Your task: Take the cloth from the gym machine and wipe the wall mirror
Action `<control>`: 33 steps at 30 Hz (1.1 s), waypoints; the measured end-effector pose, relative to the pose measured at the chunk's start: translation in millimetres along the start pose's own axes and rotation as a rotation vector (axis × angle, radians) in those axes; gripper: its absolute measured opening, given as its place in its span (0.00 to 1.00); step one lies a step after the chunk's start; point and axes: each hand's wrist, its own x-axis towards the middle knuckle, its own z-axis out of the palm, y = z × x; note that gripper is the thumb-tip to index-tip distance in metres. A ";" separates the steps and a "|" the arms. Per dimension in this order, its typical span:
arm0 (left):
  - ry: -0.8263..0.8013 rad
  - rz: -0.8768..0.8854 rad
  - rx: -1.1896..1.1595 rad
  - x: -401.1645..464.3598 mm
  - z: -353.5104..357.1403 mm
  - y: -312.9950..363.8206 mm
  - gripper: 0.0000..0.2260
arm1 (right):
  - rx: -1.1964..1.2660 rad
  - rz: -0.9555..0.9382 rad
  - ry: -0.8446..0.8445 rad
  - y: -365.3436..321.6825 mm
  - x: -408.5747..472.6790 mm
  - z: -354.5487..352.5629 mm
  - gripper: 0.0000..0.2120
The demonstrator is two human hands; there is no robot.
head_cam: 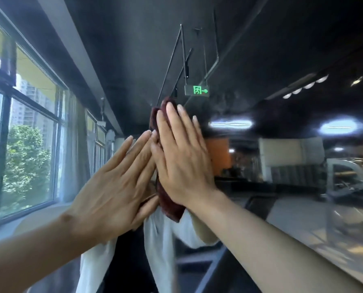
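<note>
A dark red cloth (170, 208) lies flat against the wall mirror (261, 144), pinned there by my right hand (182, 157), whose fingers are straight and point up. The cloth shows above the fingertips and below the palm. My left hand (115, 182) is flat on the glass just to the left, fingers straight and slanted up to the right, its fingertips beside the cloth's edge. The mirror fills the view and reflects a dark ceiling, ceiling lights and a person in a white top behind my hands.
Tall windows (28, 134) with trees outside run along the left side. A green exit sign (197, 90) hangs in the reflection above my hands. Gym machines (345, 178) and an orange wall (218, 155) appear in the reflection at right.
</note>
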 end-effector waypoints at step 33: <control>-0.092 0.101 0.083 100.6 -19.2 29.3 0.35 | -0.162 0.808 0.056 198.1 7.9 -52.0 0.28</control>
